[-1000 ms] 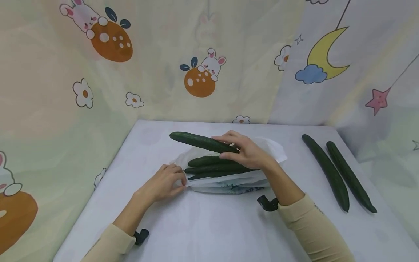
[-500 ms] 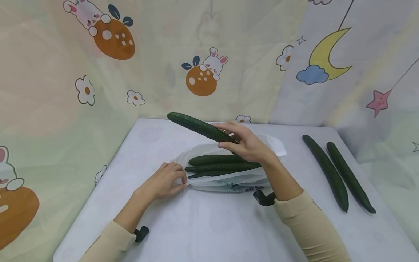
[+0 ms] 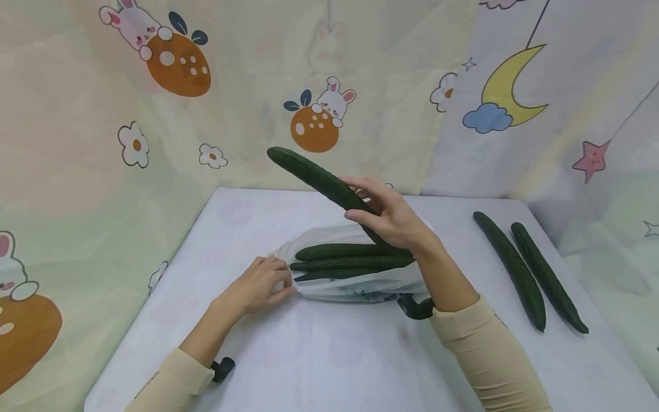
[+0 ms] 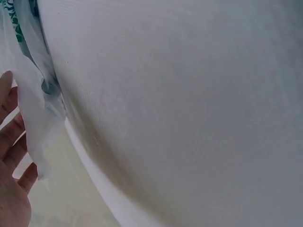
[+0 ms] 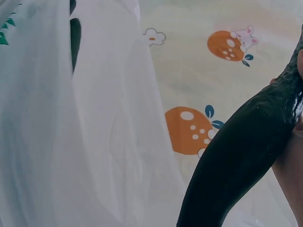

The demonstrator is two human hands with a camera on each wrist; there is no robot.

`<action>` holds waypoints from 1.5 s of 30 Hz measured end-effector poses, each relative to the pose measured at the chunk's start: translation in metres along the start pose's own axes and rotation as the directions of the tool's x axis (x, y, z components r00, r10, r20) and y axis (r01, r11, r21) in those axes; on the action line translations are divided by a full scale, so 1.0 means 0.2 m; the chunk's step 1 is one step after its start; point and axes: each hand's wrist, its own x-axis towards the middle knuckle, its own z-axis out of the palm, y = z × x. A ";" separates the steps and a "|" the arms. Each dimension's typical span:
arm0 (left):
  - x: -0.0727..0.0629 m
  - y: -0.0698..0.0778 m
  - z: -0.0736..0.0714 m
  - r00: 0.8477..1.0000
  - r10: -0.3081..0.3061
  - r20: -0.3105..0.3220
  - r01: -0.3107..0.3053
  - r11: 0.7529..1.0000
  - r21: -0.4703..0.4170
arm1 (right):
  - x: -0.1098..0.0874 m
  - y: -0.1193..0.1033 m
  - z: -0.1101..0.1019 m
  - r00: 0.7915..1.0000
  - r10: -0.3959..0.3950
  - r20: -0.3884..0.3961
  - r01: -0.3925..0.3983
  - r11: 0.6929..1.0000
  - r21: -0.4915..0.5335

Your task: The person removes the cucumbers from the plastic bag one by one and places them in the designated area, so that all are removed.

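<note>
In the head view my right hand point(image 3: 388, 210) grips a dark green cucumber point(image 3: 319, 176), thumb on the near side, fingers on the far side. This cucumber slants above a white plastic bag point(image 3: 319, 233), its far-left end highest. Inside the open bag several more cucumbers point(image 3: 340, 263) lie side by side. My left hand point(image 3: 259, 286) holds the bag's left edge; in the left wrist view the thumb and fingers point(image 4: 16, 150) are at the thin plastic point(image 4: 38, 113). The right wrist view shows the gripped cucumber point(image 5: 241, 151) close up, the hand mostly out of frame.
Two cucumbers point(image 3: 512, 269) point(image 3: 548, 277) lie side by side on the right of the white table point(image 3: 340, 360). A patterned cloth backdrop point(image 3: 391, 114) hangs behind and at both sides. Black wrist mounts point(image 3: 222, 369) stick out from both sleeves.
My right hand has lifted the cucumber up from just over the bag, and its left end has tilted higher. My left hand has stayed at the bag's edge.
</note>
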 end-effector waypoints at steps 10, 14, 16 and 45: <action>0.01 0.01 0.01 1.000 -0.005 0.004 0.005 1.000 0.012 | 0.05 -0.06 -0.05 0.994 -0.052 -0.099 0.063 0.993 0.102; 0.02 0.02 0.00 1.000 0.001 0.003 -0.001 1.000 0.018 | 0.07 -0.09 -0.08 0.988 -0.068 -0.136 0.089 0.985 0.151; 0.02 0.02 0.01 1.000 0.001 0.002 -0.001 1.000 0.015 | 0.07 -0.10 -0.09 0.986 -0.054 -0.155 0.081 0.981 0.176; 0.02 0.01 0.01 1.000 -0.004 0.018 0.003 1.000 0.024 | -0.06 -0.19 -0.33 0.897 0.297 -0.326 -0.135 0.888 0.439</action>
